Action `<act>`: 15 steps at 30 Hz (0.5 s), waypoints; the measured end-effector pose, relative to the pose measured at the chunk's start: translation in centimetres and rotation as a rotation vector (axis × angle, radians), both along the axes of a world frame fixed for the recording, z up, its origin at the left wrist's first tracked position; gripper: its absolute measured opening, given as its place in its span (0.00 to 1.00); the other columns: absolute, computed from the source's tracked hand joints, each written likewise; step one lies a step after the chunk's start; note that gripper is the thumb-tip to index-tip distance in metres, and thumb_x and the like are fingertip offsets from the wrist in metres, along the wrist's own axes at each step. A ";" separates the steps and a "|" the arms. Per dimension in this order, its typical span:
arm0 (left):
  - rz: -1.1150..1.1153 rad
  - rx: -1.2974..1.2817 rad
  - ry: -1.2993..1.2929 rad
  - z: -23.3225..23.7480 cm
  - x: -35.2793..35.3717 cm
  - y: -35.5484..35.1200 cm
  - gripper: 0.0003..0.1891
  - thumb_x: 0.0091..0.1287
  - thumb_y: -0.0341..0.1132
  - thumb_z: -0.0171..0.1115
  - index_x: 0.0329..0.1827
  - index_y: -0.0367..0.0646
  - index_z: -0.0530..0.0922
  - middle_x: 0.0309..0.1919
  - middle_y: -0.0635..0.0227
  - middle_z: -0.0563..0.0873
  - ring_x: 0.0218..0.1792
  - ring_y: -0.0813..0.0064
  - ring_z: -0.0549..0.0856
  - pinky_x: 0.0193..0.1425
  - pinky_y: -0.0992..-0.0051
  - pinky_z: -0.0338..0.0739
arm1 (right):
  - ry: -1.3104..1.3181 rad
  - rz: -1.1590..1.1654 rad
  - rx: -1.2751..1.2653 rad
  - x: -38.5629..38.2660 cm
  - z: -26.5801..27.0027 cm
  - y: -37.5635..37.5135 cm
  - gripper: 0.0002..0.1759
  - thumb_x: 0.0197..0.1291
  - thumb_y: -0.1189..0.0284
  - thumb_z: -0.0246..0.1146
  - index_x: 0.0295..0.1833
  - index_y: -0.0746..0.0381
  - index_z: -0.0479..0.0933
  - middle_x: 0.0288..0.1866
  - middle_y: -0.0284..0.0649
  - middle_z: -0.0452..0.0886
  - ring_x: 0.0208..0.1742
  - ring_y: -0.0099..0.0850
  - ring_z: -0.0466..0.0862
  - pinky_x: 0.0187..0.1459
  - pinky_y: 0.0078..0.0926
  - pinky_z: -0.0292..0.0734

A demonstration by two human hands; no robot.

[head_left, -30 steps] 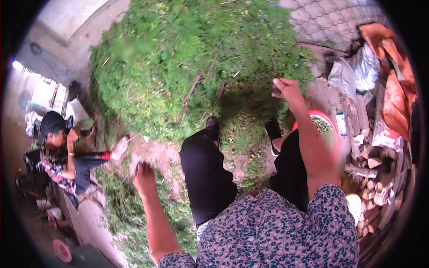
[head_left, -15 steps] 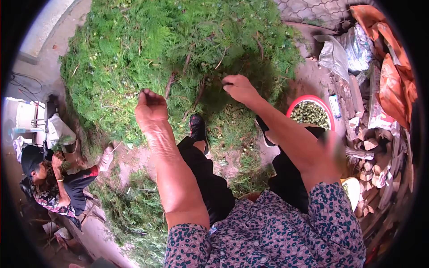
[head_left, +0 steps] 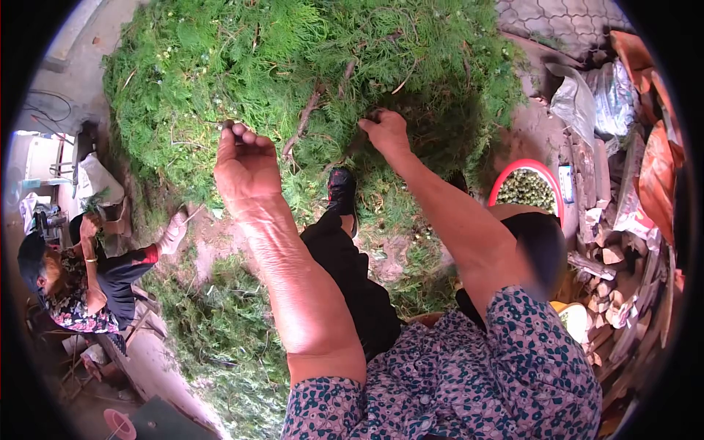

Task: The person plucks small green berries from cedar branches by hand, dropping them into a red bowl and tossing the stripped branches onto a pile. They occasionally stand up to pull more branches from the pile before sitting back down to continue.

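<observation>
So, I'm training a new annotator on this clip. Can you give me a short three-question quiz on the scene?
1. True or false: the red basin holding small green bits sits to the wearer's right.
2. What is the right hand reaching into? A) the green branch pile B) a water bucket C) the red basin
3. Fill in: the other person sits to the wearer's ____.
Key: 1 true; 2 A; 3 left.
</observation>
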State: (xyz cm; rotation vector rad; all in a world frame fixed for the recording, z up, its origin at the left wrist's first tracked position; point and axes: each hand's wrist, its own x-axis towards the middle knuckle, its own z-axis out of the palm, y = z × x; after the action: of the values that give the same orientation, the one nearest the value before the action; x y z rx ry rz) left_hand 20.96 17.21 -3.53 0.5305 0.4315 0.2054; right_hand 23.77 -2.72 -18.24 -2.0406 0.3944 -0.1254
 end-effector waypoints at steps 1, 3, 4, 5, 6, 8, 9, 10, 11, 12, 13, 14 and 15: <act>0.001 -0.003 -0.002 0.0 -0.1 0.3 0.07 0.66 0.35 0.51 0.37 0.42 0.74 0.25 0.73 0.77 0.25 0.79 0.74 0.30 0.77 0.70 | -0.005 0.037 0.080 -0.4 0.3 -0.6 0.12 0.49 0.69 0.65 0.35 0.66 0.77 0.26 0.40 0.79 0.26 0.30 0.78 0.31 0.26 0.73; 0.026 0.065 -0.063 -0.2 -0.3 1.0 0.07 0.66 0.35 0.51 0.39 0.42 0.74 0.26 0.73 0.77 0.26 0.79 0.73 0.31 0.78 0.70 | 0.020 0.064 0.284 -1.8 3.0 -2.1 0.09 0.55 0.71 0.62 0.36 0.66 0.75 0.26 0.35 0.78 0.22 0.22 0.76 0.23 0.19 0.73; 0.026 0.060 -0.071 -0.1 -0.5 0.9 0.07 0.66 0.35 0.51 0.39 0.42 0.74 0.26 0.73 0.77 0.26 0.79 0.73 0.31 0.78 0.70 | 0.049 0.057 0.409 -2.8 6.3 -3.0 0.08 0.56 0.71 0.61 0.35 0.66 0.75 0.26 0.35 0.78 0.21 0.21 0.76 0.22 0.17 0.73; 0.042 0.115 -0.068 0.1 -0.8 0.8 0.07 0.66 0.34 0.51 0.40 0.41 0.74 0.26 0.72 0.77 0.26 0.79 0.73 0.31 0.78 0.69 | 0.093 0.042 0.398 -3.4 8.5 -4.1 0.09 0.57 0.70 0.60 0.37 0.65 0.74 0.26 0.36 0.77 0.21 0.21 0.77 0.22 0.18 0.75; 0.058 0.170 -0.068 0.4 -1.1 0.7 0.07 0.66 0.34 0.51 0.41 0.41 0.74 0.26 0.72 0.77 0.26 0.79 0.73 0.31 0.79 0.69 | 0.062 0.026 0.441 -4.2 10.3 -5.3 0.09 0.58 0.70 0.59 0.36 0.67 0.75 0.26 0.38 0.78 0.21 0.23 0.77 0.22 0.19 0.75; 0.083 0.190 -0.075 1.0 -2.0 -0.2 0.07 0.65 0.32 0.53 0.41 0.40 0.75 0.26 0.71 0.78 0.26 0.79 0.75 0.30 0.78 0.71 | 0.035 -0.010 0.504 -5.1 12.8 -7.8 0.11 0.58 0.69 0.59 0.35 0.68 0.74 0.27 0.39 0.78 0.22 0.25 0.78 0.22 0.21 0.76; 0.103 0.338 -0.048 1.4 -2.7 -1.0 0.06 0.64 0.31 0.54 0.40 0.39 0.76 0.26 0.71 0.79 0.26 0.78 0.76 0.30 0.78 0.72 | 0.006 -0.008 0.574 -5.7 13.6 -9.0 0.12 0.58 0.68 0.59 0.35 0.68 0.73 0.27 0.40 0.78 0.23 0.26 0.78 0.23 0.22 0.76; 0.125 0.485 -0.023 1.8 -3.2 -1.8 0.05 0.63 0.30 0.55 0.38 0.39 0.77 0.26 0.70 0.80 0.26 0.78 0.77 0.30 0.77 0.73 | -0.026 -0.004 0.643 -6.3 14.4 -10.2 0.13 0.58 0.67 0.59 0.35 0.69 0.72 0.28 0.41 0.77 0.24 0.28 0.79 0.23 0.23 0.77; 0.110 0.640 -0.084 1.6 -3.4 -2.4 0.05 0.61 0.29 0.58 0.38 0.40 0.79 0.29 0.67 0.83 0.28 0.76 0.79 0.32 0.75 0.75 | -0.017 -0.012 0.706 -6.9 15.3 -11.2 0.15 0.58 0.65 0.60 0.36 0.68 0.71 0.28 0.42 0.77 0.26 0.30 0.79 0.26 0.26 0.77; 0.001 0.939 -0.097 1.8 -4.4 -3.0 0.08 0.62 0.31 0.58 0.41 0.41 0.80 0.33 0.66 0.84 0.33 0.74 0.81 0.35 0.72 0.76 | -0.035 -0.005 0.703 -7.3 15.9 -12.0 0.15 0.58 0.65 0.60 0.36 0.68 0.71 0.28 0.42 0.77 0.26 0.30 0.79 0.26 0.26 0.77; -0.063 1.220 -0.163 1.2 -5.0 -3.3 0.10 0.61 0.34 0.59 0.43 0.42 0.79 0.35 0.64 0.84 0.37 0.71 0.81 0.39 0.70 0.76 | -0.063 0.017 0.799 -7.7 16.2 -12.6 0.15 0.58 0.64 0.61 0.36 0.68 0.71 0.28 0.42 0.78 0.27 0.31 0.80 0.27 0.27 0.78; -0.127 1.505 -0.225 0.7 -5.6 -3.4 0.13 0.60 0.37 0.60 0.45 0.42 0.79 0.37 0.63 0.84 0.40 0.67 0.81 0.43 0.67 0.75 | -0.089 0.041 0.898 -8.2 16.6 -13.1 0.16 0.57 0.64 0.61 0.37 0.67 0.71 0.29 0.42 0.78 0.28 0.32 0.80 0.28 0.28 0.78; -0.107 1.721 -0.269 1.1 -6.5 -3.6 0.16 0.59 0.41 0.61 0.45 0.41 0.78 0.38 0.62 0.83 0.42 0.64 0.81 0.49 0.65 0.72 | -0.069 0.060 0.970 -8.5 17.0 -13.5 0.17 0.56 0.63 0.62 0.37 0.66 0.70 0.28 0.43 0.78 0.28 0.33 0.80 0.30 0.32 0.77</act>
State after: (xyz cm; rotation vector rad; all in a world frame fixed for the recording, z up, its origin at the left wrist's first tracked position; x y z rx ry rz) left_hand 14.50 13.59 -2.45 2.1720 -0.1568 0.5250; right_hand 15.22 -16.20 -1.24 -1.0858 0.2691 0.0350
